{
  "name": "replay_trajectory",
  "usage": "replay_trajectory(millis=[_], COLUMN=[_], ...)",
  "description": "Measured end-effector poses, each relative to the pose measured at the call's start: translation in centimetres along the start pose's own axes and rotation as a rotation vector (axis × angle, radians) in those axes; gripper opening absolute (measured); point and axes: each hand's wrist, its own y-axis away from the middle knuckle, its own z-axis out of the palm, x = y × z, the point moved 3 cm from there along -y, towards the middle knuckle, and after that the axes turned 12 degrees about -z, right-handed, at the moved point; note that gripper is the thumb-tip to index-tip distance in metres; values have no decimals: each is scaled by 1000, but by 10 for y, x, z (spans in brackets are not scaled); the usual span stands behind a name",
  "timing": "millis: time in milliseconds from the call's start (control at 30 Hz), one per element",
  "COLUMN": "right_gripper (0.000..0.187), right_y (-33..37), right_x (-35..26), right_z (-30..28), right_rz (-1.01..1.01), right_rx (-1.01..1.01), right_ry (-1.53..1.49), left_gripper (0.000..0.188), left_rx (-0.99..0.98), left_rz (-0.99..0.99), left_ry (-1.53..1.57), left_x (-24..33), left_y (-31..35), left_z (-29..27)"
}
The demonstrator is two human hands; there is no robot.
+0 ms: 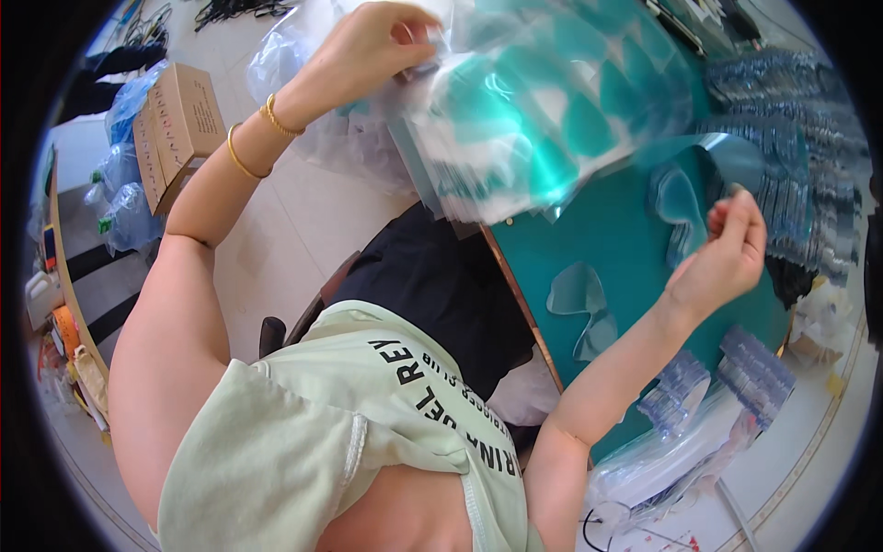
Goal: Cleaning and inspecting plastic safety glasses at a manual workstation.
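My left hand (391, 41) is closed in a pinch at the near-left edge of a clear plastic sheet (589, 120) with lens-shaped cut-outs. That sheet is blurred by motion and lies over a stack of sheets with white backing. On the right, my right hand (727, 244) pinches a curved clear plastic lens piece (736, 161), its far end smeared near the sheet. Just beyond this hand stands a small pile of lens pieces (679, 207). A loose lens piece (581, 308) rests on the green tabletop (543, 248), left of my right forearm.
Long rows of stacked lens pieces (782, 156) fill the table's right side. Smaller stacks (754, 373) and clear bags (671, 451) lie at the near right. Bagged plastic (322, 138) is beside the table's left edge. A cardboard box (179, 129) is farther left on the floor.
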Motion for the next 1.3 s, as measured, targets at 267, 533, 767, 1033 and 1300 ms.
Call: replay_trajectory(millis=[267,533,767,1033,1300], right_gripper=[20,55,27,17,28], right_y=[107,181,215,200,205], right_x=[-76,-43,-42,-39,-32], right_z=[20,-85,-119,-131,-141], right_rz=[-986,139,449,500,164], right_rx=[-361,71,88,16,-164], right_ry=[351,1,-245,52,-17], left_gripper=[47,15,11,13,9], left_rx=[-641,-977,-1169,-837,-805], left_rz=[31,-94,-190,194,497], left_ry=[1268,1240,1003,652,709], left_x=[102,93,91,100,87], left_y=[92,125,134,119,118], left_z=[71,106,117,121,110])
